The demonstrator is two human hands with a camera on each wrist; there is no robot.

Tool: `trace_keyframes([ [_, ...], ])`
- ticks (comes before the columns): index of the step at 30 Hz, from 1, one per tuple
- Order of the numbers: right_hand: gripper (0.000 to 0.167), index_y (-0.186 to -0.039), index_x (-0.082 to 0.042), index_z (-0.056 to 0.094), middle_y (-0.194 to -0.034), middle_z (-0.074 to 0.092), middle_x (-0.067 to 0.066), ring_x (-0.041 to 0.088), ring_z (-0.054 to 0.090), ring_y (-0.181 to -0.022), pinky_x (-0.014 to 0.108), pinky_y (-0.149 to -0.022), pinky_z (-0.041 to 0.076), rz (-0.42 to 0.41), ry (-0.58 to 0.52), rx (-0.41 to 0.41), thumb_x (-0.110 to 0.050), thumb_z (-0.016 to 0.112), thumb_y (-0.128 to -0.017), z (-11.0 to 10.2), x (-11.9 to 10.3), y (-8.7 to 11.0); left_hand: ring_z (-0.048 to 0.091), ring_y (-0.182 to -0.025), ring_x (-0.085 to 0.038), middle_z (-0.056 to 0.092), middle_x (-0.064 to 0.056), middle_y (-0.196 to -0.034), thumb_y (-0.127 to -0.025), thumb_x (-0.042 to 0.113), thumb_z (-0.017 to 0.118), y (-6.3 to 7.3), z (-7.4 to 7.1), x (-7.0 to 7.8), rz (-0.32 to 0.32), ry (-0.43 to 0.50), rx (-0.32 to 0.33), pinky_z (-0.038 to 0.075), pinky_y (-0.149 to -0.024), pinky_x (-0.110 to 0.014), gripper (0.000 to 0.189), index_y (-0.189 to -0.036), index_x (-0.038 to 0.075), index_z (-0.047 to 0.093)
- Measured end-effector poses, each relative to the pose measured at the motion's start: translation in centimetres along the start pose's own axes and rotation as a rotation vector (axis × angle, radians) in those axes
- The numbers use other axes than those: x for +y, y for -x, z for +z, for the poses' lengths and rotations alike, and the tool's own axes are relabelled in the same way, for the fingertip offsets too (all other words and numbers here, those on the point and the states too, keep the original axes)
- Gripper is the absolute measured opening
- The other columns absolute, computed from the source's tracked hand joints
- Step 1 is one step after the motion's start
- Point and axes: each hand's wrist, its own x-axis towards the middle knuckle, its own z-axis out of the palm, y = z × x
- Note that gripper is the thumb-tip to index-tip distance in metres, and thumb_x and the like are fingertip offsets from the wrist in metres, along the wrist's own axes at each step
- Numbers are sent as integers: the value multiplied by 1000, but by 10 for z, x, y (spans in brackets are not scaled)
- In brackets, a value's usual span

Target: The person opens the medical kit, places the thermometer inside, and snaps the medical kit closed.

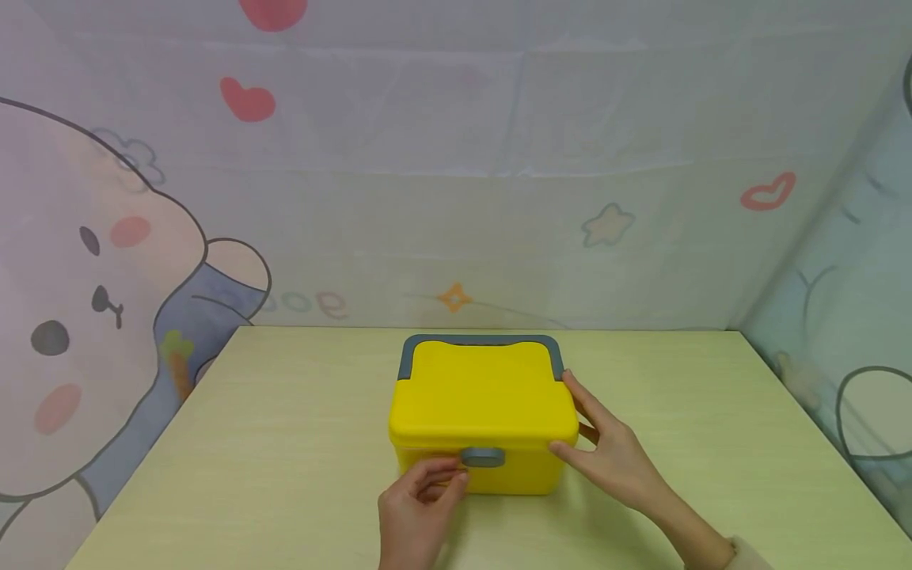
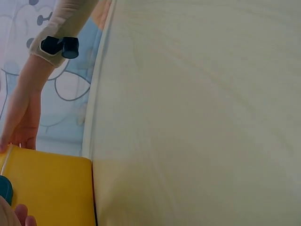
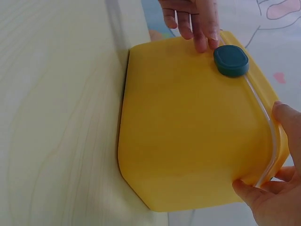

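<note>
A yellow lidded storage box (image 1: 492, 404) stands on the table, its lid down. A grey carry handle (image 1: 480, 340) lies along the back of the lid, and a rounded latch (image 1: 483, 457) sits at the front middle. My left hand (image 1: 420, 511) is at the front, fingertips right beside the latch and fingers loosely bent. With my right hand (image 1: 616, 467) I hold the lid's right side, the thumb at the front edge and the fingers along the side. In the right wrist view the latch (image 3: 231, 60) shows dark green. The box's inside is hidden by the lid.
The pale wood-grain table (image 1: 306, 427) spreads out on both sides of the box. Behind it hangs a printed cloth (image 1: 456, 142) with hearts and a cartoon bear. Another printed cloth (image 1: 855, 317) borders the right side.
</note>
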Motion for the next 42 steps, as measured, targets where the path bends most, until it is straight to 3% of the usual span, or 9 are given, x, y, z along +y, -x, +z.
trace_keyframes([
  [6,83,-147,-25,20,-151,25,4,28,35,-132,35,-96,45,8,5,-5,-31,70,-81,0,0,-1,65,-70,-8,70,6,-81,-74,14,77,-3,-15,-6,-6,-62,-19,55,-62,-21,13,-85,17,71],
  [11,84,-147,-26,20,-151,26,5,28,36,-132,36,-96,45,23,6,-12,-31,70,-81,-1,-1,-2,64,-71,-6,69,8,-80,-75,11,76,-7,-32,-10,61,-145,-31,55,-63,-21,13,-85,18,71],
  [18,84,-147,-26,20,-150,27,5,28,36,-131,36,-96,44,32,2,-22,-30,70,-81,-3,-1,-2,64,-72,-3,69,13,-80,-76,12,75,-19,-59,-14,134,-242,26,55,-65,-19,15,-84,23,71],
  [24,84,-147,-26,21,-150,27,5,27,37,-131,34,-95,46,19,4,-24,-31,70,-80,-4,-1,-2,64,-69,-4,68,16,-80,-78,15,74,-35,-79,-18,233,-285,57,55,-63,-21,14,-85,27,70],
  [30,83,-148,-25,20,-150,27,6,28,39,-129,35,-95,46,7,18,-31,-29,70,-81,-5,1,-3,64,-75,-3,68,16,-85,-79,19,73,-56,-94,-20,305,-341,-13,56,-66,-23,14,-90,26,71],
  [38,78,-148,-21,19,-151,24,8,29,35,-131,39,-95,46,-62,35,-99,-26,65,-86,-15,5,-5,64,-93,-12,68,10,-102,-79,20,73,-83,-107,-23,447,-503,-112,55,-77,-30,26,-104,19,70],
  [41,69,-147,-20,23,-150,27,7,29,34,-131,40,-95,46,-104,54,-117,-22,61,-89,-21,8,-7,64,-92,-14,68,7,-104,-79,20,73,-91,-110,-20,516,-556,-116,55,-76,-32,28,-107,17,69],
  [42,66,-147,-19,25,-149,28,7,29,34,-131,40,-94,47,-117,69,-116,-21,59,-90,-23,9,-8,64,-79,-11,68,5,-105,-80,20,72,-93,-111,-19,537,-573,-119,55,-75,-32,29,-108,16,69],
])
